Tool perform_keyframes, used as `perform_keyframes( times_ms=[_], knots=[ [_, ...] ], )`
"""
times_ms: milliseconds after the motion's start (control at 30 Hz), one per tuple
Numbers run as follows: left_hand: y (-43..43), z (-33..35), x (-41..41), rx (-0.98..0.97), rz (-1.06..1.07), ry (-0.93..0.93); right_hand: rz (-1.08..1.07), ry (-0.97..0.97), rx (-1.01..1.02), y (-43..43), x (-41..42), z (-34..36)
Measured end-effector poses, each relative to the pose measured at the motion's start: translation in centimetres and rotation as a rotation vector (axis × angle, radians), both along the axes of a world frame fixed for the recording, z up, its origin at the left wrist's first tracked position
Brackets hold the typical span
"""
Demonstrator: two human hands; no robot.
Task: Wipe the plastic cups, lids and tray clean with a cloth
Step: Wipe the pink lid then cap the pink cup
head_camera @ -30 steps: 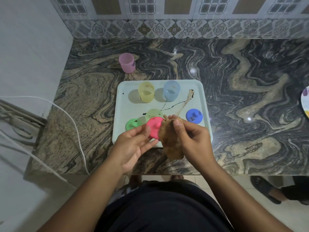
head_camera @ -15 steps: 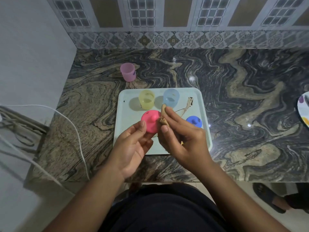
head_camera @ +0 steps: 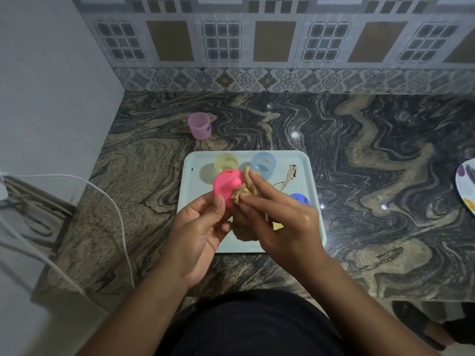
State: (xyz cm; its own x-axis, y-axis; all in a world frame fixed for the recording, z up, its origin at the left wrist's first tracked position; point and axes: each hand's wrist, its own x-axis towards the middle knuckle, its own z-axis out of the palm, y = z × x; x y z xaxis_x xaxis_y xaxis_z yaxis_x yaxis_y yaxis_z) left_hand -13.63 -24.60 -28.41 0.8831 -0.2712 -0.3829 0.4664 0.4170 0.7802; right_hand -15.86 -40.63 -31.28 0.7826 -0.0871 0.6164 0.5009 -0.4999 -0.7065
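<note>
Yellow cup (head_camera: 226,162), blue cup (head_camera: 264,164) and blue lid (head_camera: 299,198) sit on the tray (head_camera: 191,191). Over it, the left hand (head_camera: 198,235) pinches a pink lid (head_camera: 225,186); the right hand (head_camera: 285,224) grips the cloth (head_camera: 244,229) against it.

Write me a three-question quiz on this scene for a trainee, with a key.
1. True or false: the pink cup stands on the counter, off the tray.
2. What does the left hand hold? A. a spoon. B. the pink lid. C. a bottle.
3. Fill in: the right hand holds the ____ against that lid.

Key: 1. True. 2. B. 3. cloth.
</note>
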Motion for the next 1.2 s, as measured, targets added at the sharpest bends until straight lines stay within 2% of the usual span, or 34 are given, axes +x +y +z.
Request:
perform_keyframes(
  times_ms=[200, 433, 600, 800, 900, 1033, 1100, 1200],
  knots=[
    [-0.1, 0.8, 0.2, -0.009, -0.012, 0.029, -0.004, 0.084, 0.127, -0.6, 1.3, 0.8],
    [-0.7, 0.8, 0.5, -0.082, 0.015, -0.076, 0.031, 0.098, 0.146, -0.5, 1.5, 1.6],
    [-0.1, 0.9, 0.4, -0.033, -0.077, -0.238, 0.016, 0.106, 0.156, -0.8, 1.6, 1.9],
    [0.0, 1.0, 1.3, 0.021, -0.018, -0.126, 0.026, 0.132, 0.163, -0.7, 1.4, 2.2],
    [-0.4, 0.8, 1.7, 0.042, 0.012, -0.133, 0.010, 0.115, 0.166, -0.6, 1.5, 2.1],
    [-0.5, 0.8, 1.6, -0.051, -0.017, -0.222, -0.005, 0.106, 0.181, -0.4, 1.8, 2.1],
    [-0.5, 0.7, 1.4, -0.012, -0.059, -0.292, -0.020, 0.115, 0.184, -0.5, 2.0, 2.3],
    [-0.5, 0.9, 1.5, 0.023, -0.028, -0.263, -0.022, 0.144, 0.184, -0.9, 2.3, 2.5]
  ],
)
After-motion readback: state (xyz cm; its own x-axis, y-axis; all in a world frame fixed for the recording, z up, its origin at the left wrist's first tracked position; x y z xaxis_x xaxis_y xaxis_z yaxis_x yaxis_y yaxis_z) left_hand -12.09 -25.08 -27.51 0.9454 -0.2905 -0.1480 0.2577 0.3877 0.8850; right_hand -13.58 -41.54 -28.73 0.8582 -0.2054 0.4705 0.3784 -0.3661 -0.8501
